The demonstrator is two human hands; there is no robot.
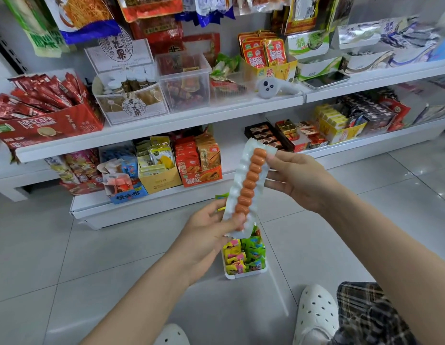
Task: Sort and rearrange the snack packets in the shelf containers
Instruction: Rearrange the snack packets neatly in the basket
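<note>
A long clear packet with an orange ridged sausage (248, 183) is held up in front of the shelves, tilted slightly. My left hand (209, 235) pinches its lower end. My right hand (298, 180) grips its upper end with thumb and fingers. Directly below the packet, on the floor, stands a white container (246, 273) filled with several small pink, yellow and green snack packets. On the middle shelf sits a clear plastic bin (184, 80) holding red packets. The bottom shelf carries boxes of snack packets, among them an orange-red box (200, 168).
A red Nescafe box (44, 115) sits at the left of the middle shelf (166, 125). A white controller (273, 87) and a phone (326, 79) lie on that shelf. Hanging packets fill the top. My white shoes (316, 314) rest on the tiled floor.
</note>
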